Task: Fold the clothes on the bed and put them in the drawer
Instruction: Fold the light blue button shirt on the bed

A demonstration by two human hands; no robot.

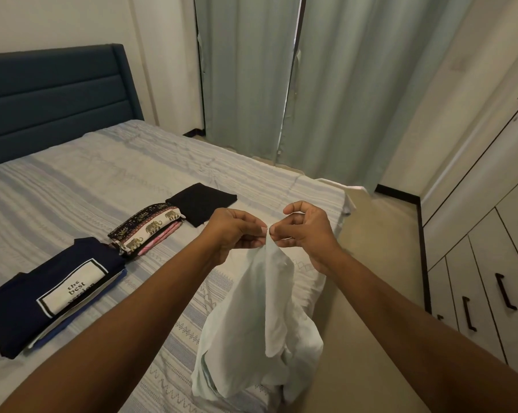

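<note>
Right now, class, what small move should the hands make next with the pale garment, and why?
Probably draw the left hand and right hand apart along the edge of the pale garment: both pinch one bunched spot, and the rest hangs crumpled, unfolded.

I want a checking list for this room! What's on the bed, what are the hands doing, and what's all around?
Surface: striped bed cover, slightly wrinkled.
Job's things: pale garment hangs unfolded above the bed's near corner; navy folded shirt, elephant-print stack and black folded piece lie in a row on the bed.
Clutter: nothing seen.
Grippers: left hand and right hand both pinch the pale garment's top.
Cables: nothing seen.
Surroundings: blue headboard, green curtains, cabinet drawers shut, on the right.
</note>
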